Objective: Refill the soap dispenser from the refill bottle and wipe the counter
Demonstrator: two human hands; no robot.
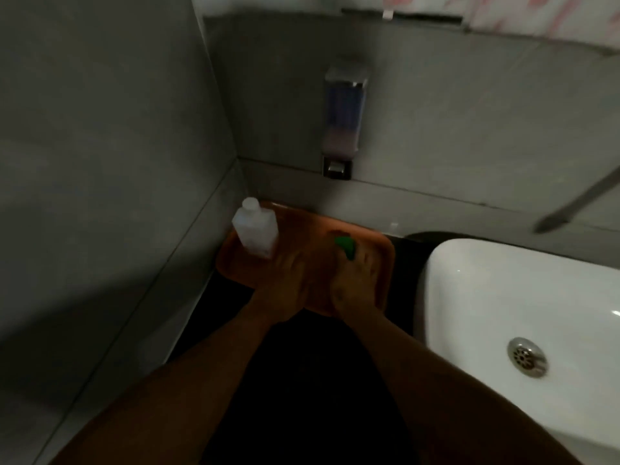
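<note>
A translucent white refill bottle (255, 229) with a white cap stands upright at the left end of an orange tray (312, 229) in the counter's corner. The soap dispenser (343, 119) hangs on the back wall above the tray, with a metal top and some liquid in its lower part. My left hand (285, 283) rests on the tray just right of the bottle, fingers spread, perhaps touching its base. My right hand (352, 280) lies on the tray with its fingers at a small green object (346, 246); the grip on it is blurred.
A white basin (503, 297) with a metal drain (526, 357) fills the right side. The dark counter (302, 380) runs under my forearms. Grey tiled walls close the left and back. A blurred metal rod (577, 206) slants at the upper right.
</note>
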